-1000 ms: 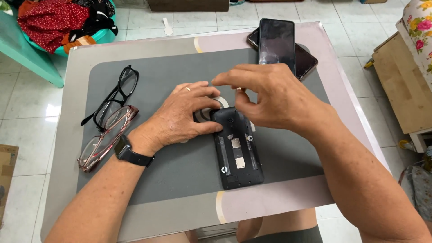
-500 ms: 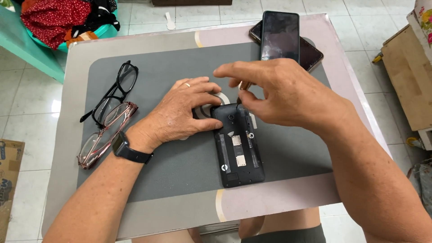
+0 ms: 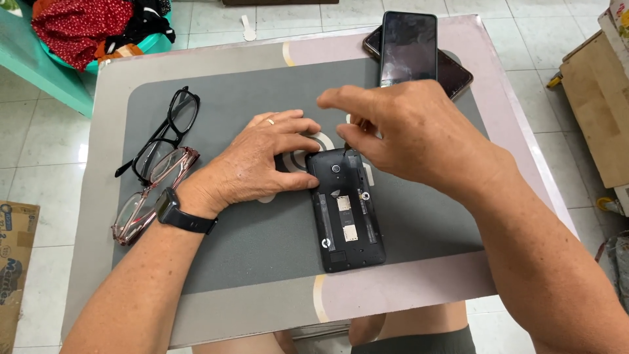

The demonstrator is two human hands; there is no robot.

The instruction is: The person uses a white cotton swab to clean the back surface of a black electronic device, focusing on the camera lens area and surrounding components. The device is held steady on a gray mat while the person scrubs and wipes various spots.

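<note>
A black phone with its back cover off (image 3: 346,223) lies face down on a grey mat (image 3: 249,255). My left hand (image 3: 262,157), with a ring and a black wristwatch (image 3: 171,210), rests flat on the mat with its fingertips against the phone's top left corner. It partly covers a white ring-shaped object (image 3: 323,140). Hovering over the phone's top edge, my right hand (image 3: 419,137) pinches a thin dark tool (image 3: 346,140) whose tip points down at the phone.
Black-framed glasses (image 3: 164,134) and reddish-framed glasses (image 3: 147,196) lie at the mat's left. Two dark phones (image 3: 408,46) are stacked at the table's back right. A teal basin of clothes (image 3: 85,26), a cardboard box (image 3: 16,249) and a wooden crate (image 3: 596,111) stand around the table.
My right hand has lifted slightly off the phone's top, its index finger now stretched to the left. My left hand and the phone stay put.
</note>
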